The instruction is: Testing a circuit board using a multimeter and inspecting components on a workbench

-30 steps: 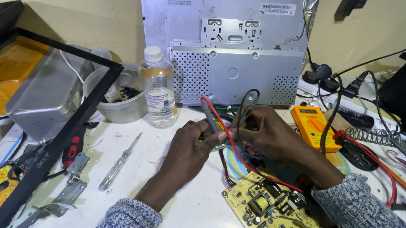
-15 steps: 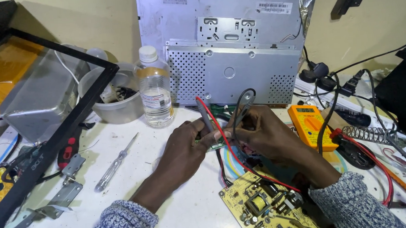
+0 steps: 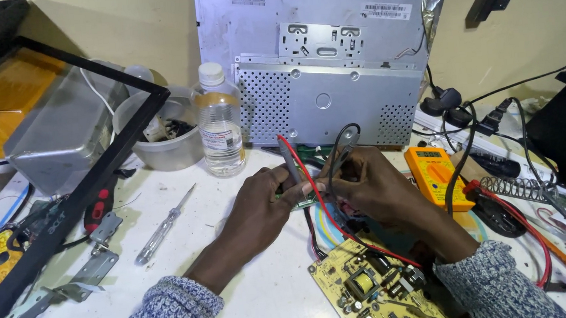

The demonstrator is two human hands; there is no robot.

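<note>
Both hands closed on probes: left hand (image 3: 260, 205) pinches red-lead probe (image 3: 287, 157), right hand (image 3: 370, 185) black-lead probe (image 3: 343, 155), tips at small green board (image 3: 304, 201) mid-bench.

Electronics repair bench, cluttered. I face the bare grey metal back of a dismantled flat monitor (image 3: 327, 73) leaning on the wall. Right of it, an orange handheld multimeter (image 3: 438, 175) amid tangled leads. In front, a yellow populated circuit board (image 3: 370, 294). Left, a clear-handled screwdriver (image 3: 163, 227) and loose metal brackets (image 3: 81, 272).
</note>
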